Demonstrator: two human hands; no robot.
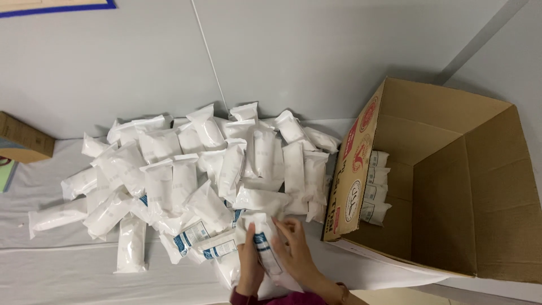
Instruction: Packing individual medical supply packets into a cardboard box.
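A big heap of white sealed packets (192,169) lies on a table covered in white cloth (68,271). At the heap's near edge both hands hold one white packet with blue print (265,248). My left hand (248,265) grips its left side. My right hand (294,251) grips its right side, fingers curled over the top. More packets with blue labels (197,237) lie just left of the hands.
An open brown cardboard box (451,169) stands at the right, with several white packets (377,186) stacked against its inner left wall. A second brown box (22,138) sits at the far left edge. A grey wall rises behind the table.
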